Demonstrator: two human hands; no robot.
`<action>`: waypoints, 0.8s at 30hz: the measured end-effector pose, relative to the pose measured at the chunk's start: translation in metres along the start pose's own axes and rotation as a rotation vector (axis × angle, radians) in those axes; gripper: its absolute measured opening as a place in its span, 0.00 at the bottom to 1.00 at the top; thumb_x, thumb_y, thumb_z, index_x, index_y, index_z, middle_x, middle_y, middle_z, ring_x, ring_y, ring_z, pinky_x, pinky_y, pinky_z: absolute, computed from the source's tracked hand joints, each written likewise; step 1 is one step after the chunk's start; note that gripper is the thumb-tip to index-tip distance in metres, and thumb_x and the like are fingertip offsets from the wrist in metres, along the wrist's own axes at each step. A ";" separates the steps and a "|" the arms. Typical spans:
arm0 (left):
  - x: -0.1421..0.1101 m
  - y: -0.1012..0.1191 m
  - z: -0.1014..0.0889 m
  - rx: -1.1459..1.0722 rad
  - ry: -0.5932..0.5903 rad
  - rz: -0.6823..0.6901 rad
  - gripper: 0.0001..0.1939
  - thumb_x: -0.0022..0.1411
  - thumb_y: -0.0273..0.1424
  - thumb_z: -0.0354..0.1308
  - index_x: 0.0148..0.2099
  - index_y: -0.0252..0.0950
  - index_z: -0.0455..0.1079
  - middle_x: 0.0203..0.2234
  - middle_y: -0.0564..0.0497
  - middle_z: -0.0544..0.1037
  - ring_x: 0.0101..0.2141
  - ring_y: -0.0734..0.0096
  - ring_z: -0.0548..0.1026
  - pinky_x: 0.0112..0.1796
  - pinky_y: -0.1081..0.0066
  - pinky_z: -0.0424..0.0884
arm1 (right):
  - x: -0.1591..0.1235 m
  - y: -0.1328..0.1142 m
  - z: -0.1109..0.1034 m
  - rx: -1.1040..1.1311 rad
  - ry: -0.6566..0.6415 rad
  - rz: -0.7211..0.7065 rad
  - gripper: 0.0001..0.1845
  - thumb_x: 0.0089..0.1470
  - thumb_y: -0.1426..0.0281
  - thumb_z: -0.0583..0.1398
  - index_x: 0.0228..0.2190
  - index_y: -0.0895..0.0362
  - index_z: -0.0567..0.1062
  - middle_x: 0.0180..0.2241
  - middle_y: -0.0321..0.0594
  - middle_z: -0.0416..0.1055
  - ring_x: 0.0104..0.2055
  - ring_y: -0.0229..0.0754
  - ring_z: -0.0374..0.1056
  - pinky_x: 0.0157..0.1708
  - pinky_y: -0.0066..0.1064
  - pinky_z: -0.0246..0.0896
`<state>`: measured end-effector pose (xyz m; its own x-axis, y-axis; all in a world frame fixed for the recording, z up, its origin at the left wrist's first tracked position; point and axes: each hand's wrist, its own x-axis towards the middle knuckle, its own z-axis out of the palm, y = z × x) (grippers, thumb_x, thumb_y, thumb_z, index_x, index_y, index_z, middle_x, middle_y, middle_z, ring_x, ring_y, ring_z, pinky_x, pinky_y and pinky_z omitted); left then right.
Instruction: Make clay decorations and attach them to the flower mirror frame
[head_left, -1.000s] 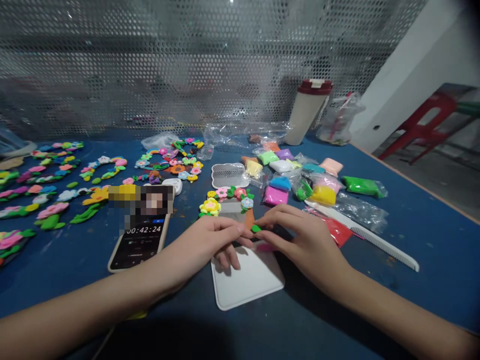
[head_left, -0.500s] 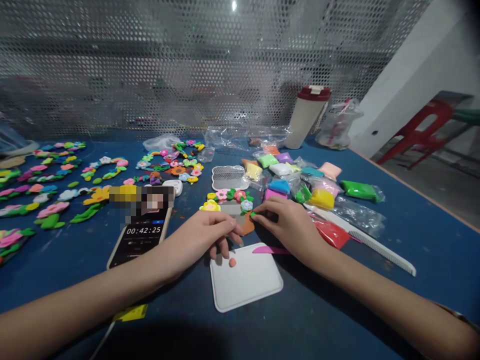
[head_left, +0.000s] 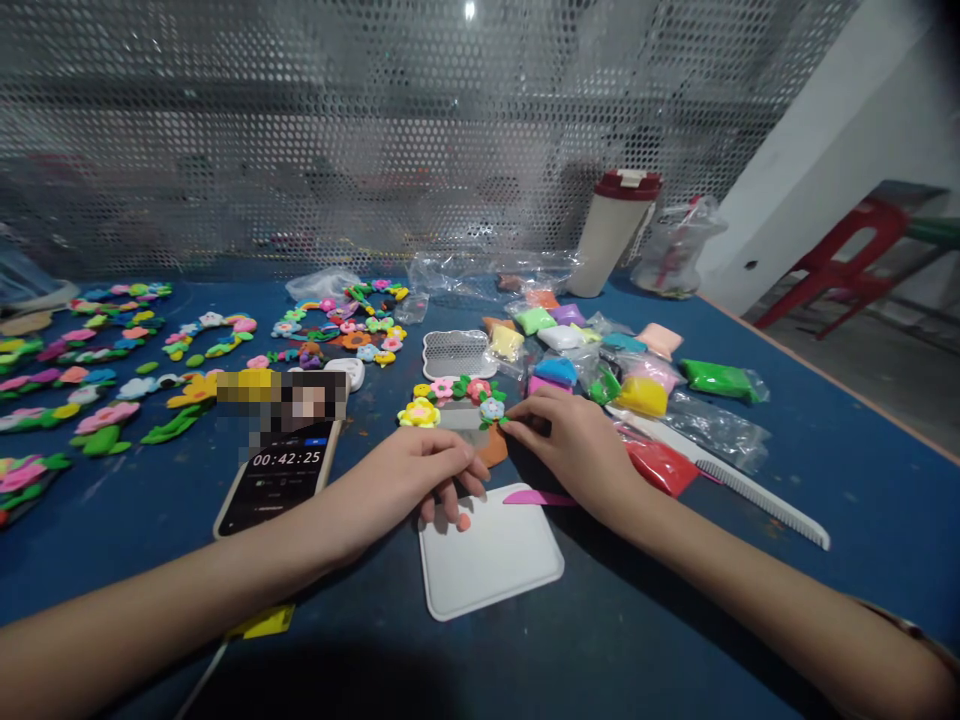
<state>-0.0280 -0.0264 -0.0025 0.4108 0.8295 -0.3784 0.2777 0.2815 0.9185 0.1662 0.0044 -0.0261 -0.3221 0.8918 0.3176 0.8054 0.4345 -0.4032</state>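
A small frame decorated with clay flowers (head_left: 444, 387) lies in front of me, with a grey panel (head_left: 466, 422) in its middle and a brown lower corner (head_left: 495, 446). My right hand (head_left: 574, 440) is at its right side, thumb and forefinger pinched on a tiny green clay leaf (head_left: 504, 421) just under the blue flower (head_left: 492, 409). My left hand (head_left: 435, 465) hovers at the frame's lower left, fingers loosely bent and apart, holding nothing. Below it, a small coral clay ball (head_left: 464, 522) sits on a white board (head_left: 495, 565). A pink clay knife (head_left: 534, 496) rests across the board's edge.
Bagged clay packs (head_left: 562, 340) and a white comb (head_left: 765, 498) lie to the right. A phone (head_left: 289, 465) showing a timer and several flower-decorated clay pieces (head_left: 210, 337) occupy the left. A tumbler (head_left: 616, 235) stands at the back by the perforated metal panel (head_left: 337, 150).
My right fingertips have shifted slightly up and left, and the green leaf now sits closer against the blue flower. My left hand has barely moved.
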 end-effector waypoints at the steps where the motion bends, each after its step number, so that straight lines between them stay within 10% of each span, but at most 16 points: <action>1: 0.000 -0.001 0.000 0.001 -0.002 0.001 0.14 0.61 0.36 0.51 0.32 0.31 0.71 0.25 0.48 0.77 0.19 0.79 0.71 0.18 0.80 0.60 | 0.000 0.000 0.000 0.000 -0.001 -0.003 0.06 0.53 0.70 0.61 0.30 0.57 0.79 0.30 0.40 0.76 0.31 0.41 0.69 0.29 0.31 0.59; 24: 0.003 -0.007 0.001 0.001 -0.052 0.003 0.15 0.60 0.38 0.51 0.33 0.31 0.70 0.25 0.49 0.76 0.19 0.79 0.70 0.19 0.78 0.58 | 0.003 0.005 0.006 -0.042 0.016 -0.049 0.03 0.52 0.70 0.62 0.29 0.57 0.76 0.29 0.40 0.74 0.30 0.40 0.67 0.28 0.29 0.57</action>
<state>-0.0282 -0.0265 -0.0105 0.4564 0.8039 -0.3813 0.2773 0.2787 0.9195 0.1662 0.0097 -0.0319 -0.3541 0.8671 0.3502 0.8090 0.4719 -0.3503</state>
